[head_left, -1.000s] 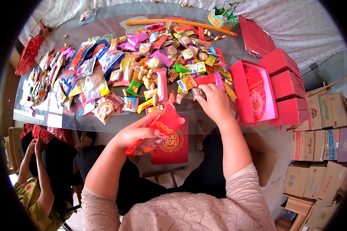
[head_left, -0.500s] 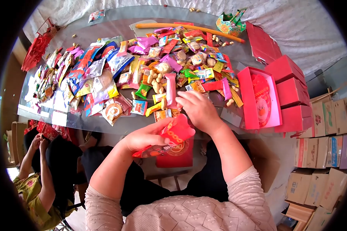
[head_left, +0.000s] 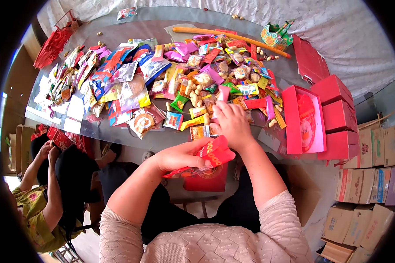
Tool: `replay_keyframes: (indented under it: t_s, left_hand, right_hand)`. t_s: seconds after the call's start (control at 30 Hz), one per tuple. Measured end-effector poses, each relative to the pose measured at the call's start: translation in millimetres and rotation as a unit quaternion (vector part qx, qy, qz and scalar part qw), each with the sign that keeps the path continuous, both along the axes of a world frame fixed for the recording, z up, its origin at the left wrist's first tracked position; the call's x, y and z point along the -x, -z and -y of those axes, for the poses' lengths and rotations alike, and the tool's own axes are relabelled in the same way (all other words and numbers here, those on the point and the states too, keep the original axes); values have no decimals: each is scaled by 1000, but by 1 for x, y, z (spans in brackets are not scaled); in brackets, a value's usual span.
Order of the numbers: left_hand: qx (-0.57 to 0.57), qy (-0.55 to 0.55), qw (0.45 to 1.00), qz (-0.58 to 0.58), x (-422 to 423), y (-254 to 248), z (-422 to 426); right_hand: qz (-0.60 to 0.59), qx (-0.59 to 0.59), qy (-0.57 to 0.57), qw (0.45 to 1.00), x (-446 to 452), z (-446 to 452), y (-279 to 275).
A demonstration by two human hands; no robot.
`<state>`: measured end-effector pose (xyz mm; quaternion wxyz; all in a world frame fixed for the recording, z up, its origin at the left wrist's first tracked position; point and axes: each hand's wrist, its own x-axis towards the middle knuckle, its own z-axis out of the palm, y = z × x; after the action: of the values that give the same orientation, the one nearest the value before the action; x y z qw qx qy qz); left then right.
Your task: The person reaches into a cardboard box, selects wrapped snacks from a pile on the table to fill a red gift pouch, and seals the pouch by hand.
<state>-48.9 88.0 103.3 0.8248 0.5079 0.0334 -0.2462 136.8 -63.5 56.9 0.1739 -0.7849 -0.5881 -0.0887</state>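
Observation:
My left hand is closed around a red printed paper pouch, held over my lap with its mouth towards the table. At the near edge of the snack pile is my right hand, its fingers curled over a long pink-wrapped snack. Most of that wrapper is hidden under the hand. Close to the fingers lie a yellow packet, a green packet and loose peanuts. Below the pouch, a red box with a gold emblem is partly covered.
An open red box holding a red pouch stands at the right, beside stacked red boxes. An orange stick lies behind the pile. Cardboard cartons line the right side. Another person's hands are at the lower left.
The view has shifted, moving the table rightward in the picture. My right hand has come down over the pink snack, which now tilts and shows only its far end. My left hand still holds the pouch.

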Motion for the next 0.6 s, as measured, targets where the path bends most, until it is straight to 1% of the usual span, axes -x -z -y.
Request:
replay_keyframes:
  t_s: [0.03, 0.1, 0.13, 0.17, 0.27, 0.37, 0.6]
  left_hand:
    - [-5, -10, 1000, 3, 1, -6, 1]
    - [-7, -20, 1000, 0, 1, -9, 2]
    - [-4, -20, 1000, -7, 1, -8, 2]
    - [-1, -21, 1000, -12, 0, -7, 2]
    - [-1, -35, 999, 10, 1, 1, 1]
    - [-19, -21, 1000, 7, 1, 3, -3]
    - [9, -29, 999, 28, 4, 10, -4]
  right_hand:
    - [22, 10, 31, 999, 0, 1, -2]
    - [10, 23, 68, 997, 2, 3, -12]
    - [37, -23, 62, 997, -2, 3, -6]
    - [38, -42, 63, 996, -2, 2, -8]
    - [37, -48, 55, 997, -1, 2, -7]
    - [49, -37, 40, 997, 2, 4, -7]
    - [70, -34, 1, 997, 8, 7, -23]
